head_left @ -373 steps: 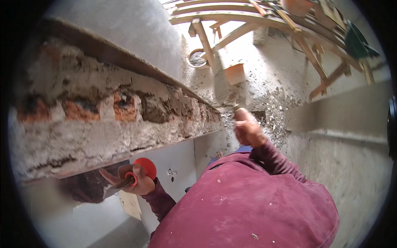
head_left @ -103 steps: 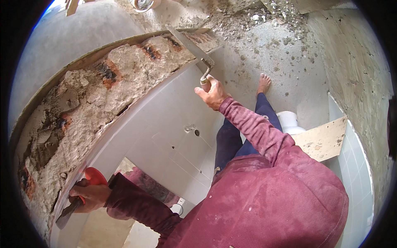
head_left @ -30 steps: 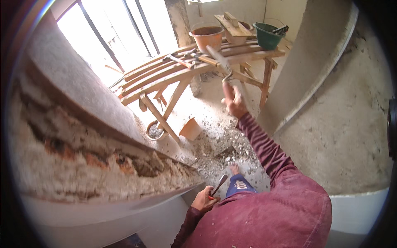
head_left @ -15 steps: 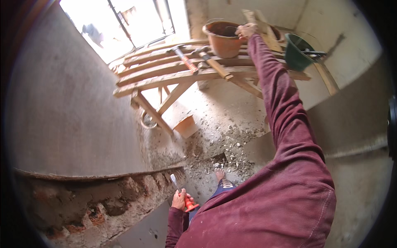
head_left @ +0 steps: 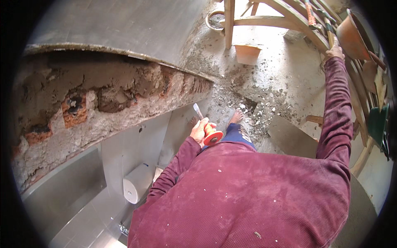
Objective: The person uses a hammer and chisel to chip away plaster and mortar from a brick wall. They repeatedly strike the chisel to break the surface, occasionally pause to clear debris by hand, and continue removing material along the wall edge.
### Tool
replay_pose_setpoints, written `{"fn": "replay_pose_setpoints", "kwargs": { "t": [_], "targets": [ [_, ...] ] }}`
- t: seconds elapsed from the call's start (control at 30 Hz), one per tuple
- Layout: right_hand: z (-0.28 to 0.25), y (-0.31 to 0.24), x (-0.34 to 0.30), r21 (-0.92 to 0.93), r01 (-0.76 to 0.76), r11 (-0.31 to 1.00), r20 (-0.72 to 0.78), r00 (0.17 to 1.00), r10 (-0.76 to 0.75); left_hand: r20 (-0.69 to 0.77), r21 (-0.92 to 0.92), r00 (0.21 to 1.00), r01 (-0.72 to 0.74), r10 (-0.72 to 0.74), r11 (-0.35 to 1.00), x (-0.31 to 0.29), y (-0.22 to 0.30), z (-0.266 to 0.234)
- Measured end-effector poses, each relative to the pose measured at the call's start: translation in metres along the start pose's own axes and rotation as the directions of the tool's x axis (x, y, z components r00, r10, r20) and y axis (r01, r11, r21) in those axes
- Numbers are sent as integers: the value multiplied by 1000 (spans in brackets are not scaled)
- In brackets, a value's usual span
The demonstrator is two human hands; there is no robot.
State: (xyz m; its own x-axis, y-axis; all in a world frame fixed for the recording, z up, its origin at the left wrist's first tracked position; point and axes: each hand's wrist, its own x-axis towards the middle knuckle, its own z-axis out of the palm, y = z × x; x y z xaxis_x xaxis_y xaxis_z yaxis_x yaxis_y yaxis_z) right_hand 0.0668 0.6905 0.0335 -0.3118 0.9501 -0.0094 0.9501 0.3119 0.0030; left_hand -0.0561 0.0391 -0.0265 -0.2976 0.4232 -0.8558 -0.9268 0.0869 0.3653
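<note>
In my left hand [head_left: 199, 130] is a cold chisel [head_left: 211, 135] with an orange-red handle and round hand guard. Its metal blade points up and away, toward the foot of the broken wall. My right arm stretches to the wooden trestle bench [head_left: 285, 24] at the far right. There my right hand [head_left: 335, 52] is closed on the handle end of a hammer [head_left: 329, 31] lying across the slats. Beside it rests a second hammer [head_left: 309, 14] with an orange-and-grey grip. An orange bucket [head_left: 352, 36] stands close to the right hand.
On the left runs a rough chiselled channel [head_left: 99, 103] with exposed brick below a smooth grey wall. Rubble [head_left: 264, 109] covers the floor around my bare feet. An orange tub [head_left: 247, 53] sits under the bench; a green bucket [head_left: 378, 124] is at the right edge.
My right hand has left the orange bucket's rim and closed on the hammer's handle. The view has turned left and down. The chisel stays in my left hand.
</note>
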Motion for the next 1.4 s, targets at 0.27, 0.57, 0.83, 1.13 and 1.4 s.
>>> {"fn": "replay_pose_setpoints", "kwargs": {
  "t": [0.27, 0.57, 0.83, 1.13, 1.4],
  "targets": [
    [-33, 18, -4, 592, -1, 806, 26, 999, -18, 105, -256, 993, -33, 61, 966, -7, 1, -23],
    [-112, -71, -300, 953, 300, -29, -297, 951, 81, 400, -265, 916, 78, 36, 961, -29, 24, -17],
    [-76, -117, -498, 998, 60, 20, -62, 989, 136, 479, 222, 782, 332, -399, 917, -27, 45, -58],
    [95, -125, -673, 658, -486, 575, 531, 841, 104, 355, 554, 633, 450, -687, 701, -12, 27, -117],
    [114, -136, -724, 490, -478, 729, 680, 733, 23, 519, 482, 644, 322, -562, 814, -12, 28, -125]
  ]
}}
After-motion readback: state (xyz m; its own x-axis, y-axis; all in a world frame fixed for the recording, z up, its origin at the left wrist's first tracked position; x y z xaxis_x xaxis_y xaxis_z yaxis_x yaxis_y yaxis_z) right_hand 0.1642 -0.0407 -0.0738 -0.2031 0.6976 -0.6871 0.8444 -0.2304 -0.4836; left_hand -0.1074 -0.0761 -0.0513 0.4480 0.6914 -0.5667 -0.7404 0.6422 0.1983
